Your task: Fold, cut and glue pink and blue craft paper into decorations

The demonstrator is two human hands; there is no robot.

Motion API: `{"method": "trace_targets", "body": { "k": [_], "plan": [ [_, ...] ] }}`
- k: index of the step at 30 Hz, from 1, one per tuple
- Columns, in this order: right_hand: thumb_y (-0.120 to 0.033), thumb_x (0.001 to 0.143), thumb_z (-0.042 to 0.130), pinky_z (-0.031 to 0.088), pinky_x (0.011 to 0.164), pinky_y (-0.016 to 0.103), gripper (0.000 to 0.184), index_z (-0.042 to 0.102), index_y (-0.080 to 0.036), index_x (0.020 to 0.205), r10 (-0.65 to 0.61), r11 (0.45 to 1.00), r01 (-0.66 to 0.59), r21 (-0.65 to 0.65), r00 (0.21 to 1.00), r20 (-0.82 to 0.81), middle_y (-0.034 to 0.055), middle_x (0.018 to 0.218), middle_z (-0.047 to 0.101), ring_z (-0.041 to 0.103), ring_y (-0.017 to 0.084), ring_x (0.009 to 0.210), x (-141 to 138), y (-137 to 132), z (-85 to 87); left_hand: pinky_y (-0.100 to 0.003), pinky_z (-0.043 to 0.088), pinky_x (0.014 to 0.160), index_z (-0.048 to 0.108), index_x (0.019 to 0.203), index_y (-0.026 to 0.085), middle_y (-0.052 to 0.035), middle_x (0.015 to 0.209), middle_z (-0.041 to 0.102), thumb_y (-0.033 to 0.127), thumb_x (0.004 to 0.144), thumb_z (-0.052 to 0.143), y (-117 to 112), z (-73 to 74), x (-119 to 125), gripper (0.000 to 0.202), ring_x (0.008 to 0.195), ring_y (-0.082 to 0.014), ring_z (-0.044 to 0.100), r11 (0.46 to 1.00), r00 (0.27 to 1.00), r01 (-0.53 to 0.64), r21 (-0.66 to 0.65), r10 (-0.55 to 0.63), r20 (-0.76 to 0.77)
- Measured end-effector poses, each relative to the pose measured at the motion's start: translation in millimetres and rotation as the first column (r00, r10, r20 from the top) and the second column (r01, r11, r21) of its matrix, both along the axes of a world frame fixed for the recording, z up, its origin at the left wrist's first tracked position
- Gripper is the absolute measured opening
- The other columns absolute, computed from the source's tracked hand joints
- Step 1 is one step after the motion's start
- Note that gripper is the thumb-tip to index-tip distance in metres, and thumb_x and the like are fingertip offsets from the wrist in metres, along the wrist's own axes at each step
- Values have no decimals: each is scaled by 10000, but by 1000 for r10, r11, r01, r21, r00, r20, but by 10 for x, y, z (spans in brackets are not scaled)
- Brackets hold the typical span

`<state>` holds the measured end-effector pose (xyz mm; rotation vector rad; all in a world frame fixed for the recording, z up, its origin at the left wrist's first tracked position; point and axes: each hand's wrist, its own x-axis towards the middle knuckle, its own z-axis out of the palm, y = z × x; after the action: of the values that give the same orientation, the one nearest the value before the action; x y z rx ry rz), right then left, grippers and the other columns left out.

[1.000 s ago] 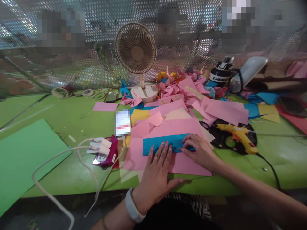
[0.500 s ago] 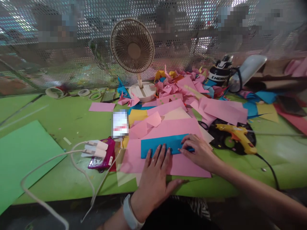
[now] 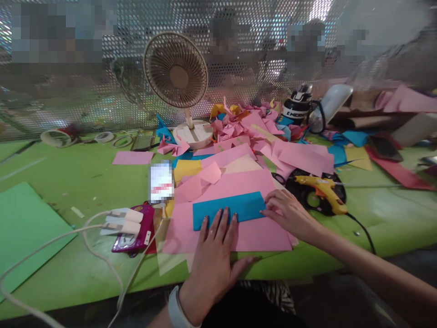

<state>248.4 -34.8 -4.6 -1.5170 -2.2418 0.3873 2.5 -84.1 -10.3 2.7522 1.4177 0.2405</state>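
Blue paper strip [image 3: 228, 209] lies on a large pink sheet [image 3: 239, 230] on the green counter [image 3: 85, 177]. Left hand [image 3: 213, 255] lies flat with spread fingers, fingertips on the strip's lower edge. Right hand [image 3: 287, 214] presses its right end, fingers together. Yellow glue gun [image 3: 321, 191] rests nearby.

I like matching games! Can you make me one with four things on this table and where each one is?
1 blue paper strip
2 glue gun
3 fan
4 green sheet

A far left of the table
B touched by the left hand
C at the back, by the mesh wall
D just right of the right hand

Pairs: 1-B, 2-D, 3-C, 4-A
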Motion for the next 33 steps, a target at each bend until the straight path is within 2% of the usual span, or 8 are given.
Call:
{"method": "trace_targets", "body": {
  "k": [4, 7, 8, 10, 12, 14, 18, 33],
  "plan": [
    [-346, 850, 545, 440, 792, 371, 204, 577, -207, 703, -31, 999, 31, 30, 999, -8, 38, 879, 612, 557, 201, 882, 22, -23, -9, -540, 110, 1077, 168, 1432, 198, -92, 1496, 158, 691, 815, 285, 4, -12, 0, 799, 1362, -302, 131, 1000, 1000, 3, 8, -3, 13],
    [-315, 866, 514, 436, 840, 413, 159, 612, -194, 901, -108, 973, 103, 206, 994, 13, 87, 1022, 625, 549, 241, 994, -64, -120, 16, -536, 113, 1079, 168, 1432, 209, -89, 1495, 165, 693, 812, 289, -5, -10, -5, 796, 1362, -299, 134, 1000, 1000, -1, 11, 1, 22],
    [-288, 874, 499, 424, 871, 428, 194, 602, -185, 1002, -101, 956, 88, 280, 994, 32, 105, 1100, 611, 530, 253, 1055, -114, -170, 22, -532, 113, 1080, 169, 1431, 210, -89, 1495, 167, 693, 812, 290, -10, -8, -7, 795, 1362, -298, 134, 1000, 1000, -2, 10, 2, 24],
    [-250, 887, 468, 397, 936, 437, 306, 541, -173, 1174, 25, 927, -63, 369, 994, 107, 114, 1233, 560, 468, 254, 1170, -229, -280, 15, -526, 113, 1082, 176, 1429, 204, -95, 1494, 168, 691, 813, 292, -20, -3, -9, 794, 1363, -293, 131, 1000, 1000, 0, 3, 0, 24],
    [-270, 896, 451, 379, 991, 412, 404, 463, -145, 1280, 243, 893, -301, 334, 948, 204, 108, 1317, 500, 401, 232, 1249, -336, -375, -22, -527, 110, 1082, 193, 1425, 194, -104, 1493, 164, 686, 816, 294, -29, 3, -9, 789, 1365, -290, 124, 1000, 1000, 4, -8, -4, 23],
    [-341, 895, 446, 361, 1031, 404, 522, 377, -88, 1346, 359, 867, -423, 265, 897, 257, 126, 1379, 422, 328, 231, 1300, -405, -428, -80, -531, 108, 1082, 206, 1421, 195, -103, 1495, 159, 679, 821, 296, -37, 13, -6, 776, 1366, -288, 118, 1000, 1000, 2, -24, -1, 24],
    [-464, 873, 445, 335, 1056, 452, 673, 308, -41, 1378, 367, 880, -425, 211, 891, 265, 163, 1414, 348, 253, 262, 1333, -410, -425, -185, -521, 114, 1087, 185, 1426, 204, -91, 1496, 156, 674, 824, 299, -51, 34, -1, 772, 1367, -279, 121, 999, 999, -16, -47, 18, 42],
    [-485, 884, 406, 242, 1088, 487, 685, 216, -99, 1417, 341, 897, -410, 163, 879, 333, 123, 1465, 248, 186, 265, 1353, -382, -410, -272, -511, 110, 1098, 220, 1416, 182, -94, 1496, 162, 665, 820, 337, -57, 34, 5, 776, 1363, -287, 135, 999, 997, -36, -37, 38, 70]
  ]
}}
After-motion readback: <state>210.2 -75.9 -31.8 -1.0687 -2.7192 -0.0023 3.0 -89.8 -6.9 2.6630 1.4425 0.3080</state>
